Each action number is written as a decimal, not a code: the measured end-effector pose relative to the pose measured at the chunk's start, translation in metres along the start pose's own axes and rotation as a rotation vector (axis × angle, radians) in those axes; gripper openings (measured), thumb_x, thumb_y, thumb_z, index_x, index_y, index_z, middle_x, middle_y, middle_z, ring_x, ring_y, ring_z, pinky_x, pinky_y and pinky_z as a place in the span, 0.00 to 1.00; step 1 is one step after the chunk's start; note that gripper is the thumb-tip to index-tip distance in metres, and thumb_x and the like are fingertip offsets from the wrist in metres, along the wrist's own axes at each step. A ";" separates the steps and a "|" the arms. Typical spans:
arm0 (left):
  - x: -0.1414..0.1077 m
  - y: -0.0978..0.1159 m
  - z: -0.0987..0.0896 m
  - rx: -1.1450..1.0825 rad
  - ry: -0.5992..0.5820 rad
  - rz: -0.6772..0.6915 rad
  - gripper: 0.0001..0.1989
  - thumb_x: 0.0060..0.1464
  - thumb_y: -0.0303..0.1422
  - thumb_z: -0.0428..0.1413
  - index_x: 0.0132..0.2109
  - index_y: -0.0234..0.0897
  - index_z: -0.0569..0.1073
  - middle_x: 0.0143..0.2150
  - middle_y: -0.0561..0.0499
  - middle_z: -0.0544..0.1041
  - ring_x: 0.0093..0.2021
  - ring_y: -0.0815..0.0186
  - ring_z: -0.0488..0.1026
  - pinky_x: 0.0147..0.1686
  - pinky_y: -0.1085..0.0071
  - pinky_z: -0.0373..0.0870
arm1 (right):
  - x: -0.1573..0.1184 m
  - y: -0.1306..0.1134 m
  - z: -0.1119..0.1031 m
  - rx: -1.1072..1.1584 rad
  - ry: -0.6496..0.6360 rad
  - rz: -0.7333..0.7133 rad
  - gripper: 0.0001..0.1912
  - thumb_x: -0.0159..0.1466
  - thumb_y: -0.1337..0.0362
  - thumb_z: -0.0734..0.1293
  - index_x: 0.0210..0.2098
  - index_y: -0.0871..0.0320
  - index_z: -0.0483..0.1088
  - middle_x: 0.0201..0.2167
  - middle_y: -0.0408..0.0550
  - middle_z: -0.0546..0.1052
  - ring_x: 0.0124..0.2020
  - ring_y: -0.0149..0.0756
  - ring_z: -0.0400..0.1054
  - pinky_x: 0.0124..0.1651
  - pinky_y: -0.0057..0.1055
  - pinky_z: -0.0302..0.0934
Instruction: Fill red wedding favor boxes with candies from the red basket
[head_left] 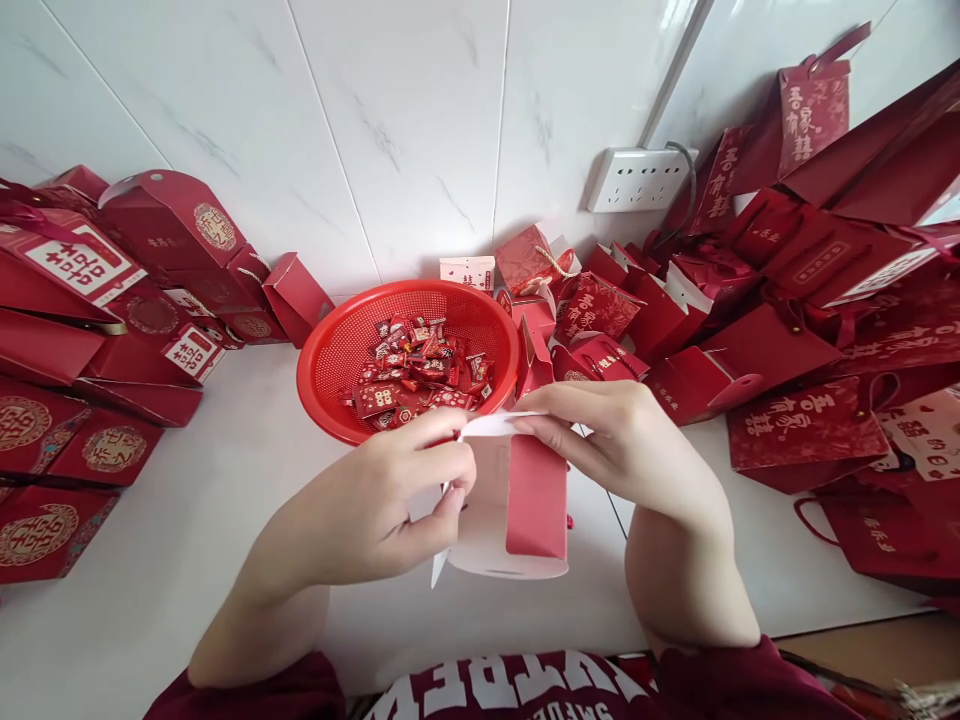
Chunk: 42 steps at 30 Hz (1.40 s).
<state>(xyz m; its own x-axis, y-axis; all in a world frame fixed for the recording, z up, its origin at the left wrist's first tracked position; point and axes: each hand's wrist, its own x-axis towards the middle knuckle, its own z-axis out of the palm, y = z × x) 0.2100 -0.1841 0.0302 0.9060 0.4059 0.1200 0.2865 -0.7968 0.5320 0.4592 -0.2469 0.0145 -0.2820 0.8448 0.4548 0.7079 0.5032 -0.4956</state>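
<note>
Between my two hands is a small cardboard gift box (pixel 537 500), red on one side and white on the other, with its flaps standing open. My left hand (pixel 382 500) is closed on its left edge, fingers curled and thumb bent in. On the upper right, my right hand (pixel 607 440) pinches a pale flap between thumb and fingers. Just beyond the hands, a red plastic colander (pixel 319 385) holds several red-wrapped candies (pixel 427 370). The inside bottom of the box is partly hidden from me.
Stacked red gift boxes (pixel 112 450) line the left side. More red boxes and bags (pixel 802 430) pile up on the right. A white power strip (pixel 637 180) is on the tiled wall (pixel 420 120) behind. The white tabletop (pixel 247 460) lies beneath everything.
</note>
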 end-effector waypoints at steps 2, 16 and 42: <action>0.001 0.004 0.005 0.005 -0.071 -0.094 0.12 0.59 0.23 0.48 0.42 0.41 0.73 0.39 0.54 0.71 0.31 0.72 0.69 0.32 0.73 0.64 | 0.001 0.002 0.000 0.013 -0.108 -0.011 0.11 0.73 0.62 0.61 0.41 0.57 0.74 0.31 0.43 0.78 0.29 0.29 0.68 0.31 0.27 0.55; 0.012 0.004 0.061 -0.009 -0.019 -0.447 0.15 0.62 0.28 0.47 0.50 0.41 0.75 0.41 0.49 0.76 0.42 0.62 0.74 0.40 0.68 0.68 | -0.010 -0.015 0.059 -0.487 -0.458 0.450 0.14 0.66 0.56 0.65 0.41 0.62 0.71 0.38 0.56 0.77 0.39 0.47 0.74 0.32 0.34 0.60; 0.002 -0.017 0.112 0.153 0.158 -0.282 0.22 0.65 0.38 0.53 0.65 0.46 0.65 0.58 0.43 0.69 0.55 0.56 0.72 0.52 0.58 0.73 | -0.059 0.111 0.062 0.692 -0.303 0.791 0.27 0.61 0.42 0.68 0.21 0.58 0.62 0.19 0.39 0.64 0.21 0.26 0.57 0.26 0.28 0.53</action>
<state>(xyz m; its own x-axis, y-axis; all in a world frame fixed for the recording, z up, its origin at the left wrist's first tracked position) 0.2421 -0.2195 -0.0726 0.7291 0.6737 0.1208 0.5722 -0.6967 0.4327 0.5145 -0.2292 -0.1128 -0.1224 0.9361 -0.3297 0.2683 -0.2886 -0.9191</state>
